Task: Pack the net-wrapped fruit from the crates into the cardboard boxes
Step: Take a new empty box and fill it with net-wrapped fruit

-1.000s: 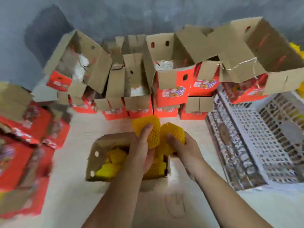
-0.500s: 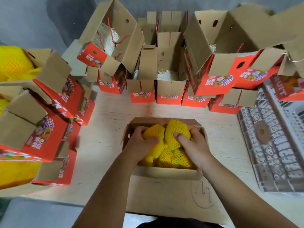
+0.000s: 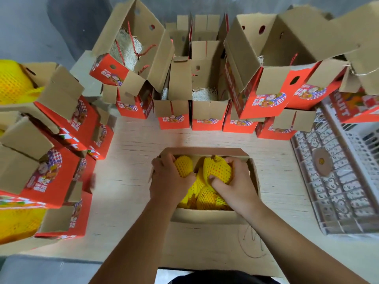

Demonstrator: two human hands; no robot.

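A plywood table (image 3: 131, 165) carries stacked red-and-brown cardboard boxes (image 3: 207, 111) and a white plastic crate (image 3: 336, 181) at right. In the open cardboard box (image 3: 207, 217) nearest the person, the left hand (image 3: 167, 181) grips 1 yellow net-wrapped fruit (image 3: 183, 166), the right hand (image 3: 235, 186) clutches another fruit (image 3: 217, 170)

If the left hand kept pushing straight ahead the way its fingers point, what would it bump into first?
Probably the far wall of the cardboard box, just beyond the netted fruit that the left hand holds; depth is hard to judge.

Two bare forearms, no sleeves in view, dark garment (image 3: 215, 278) at bottom edge
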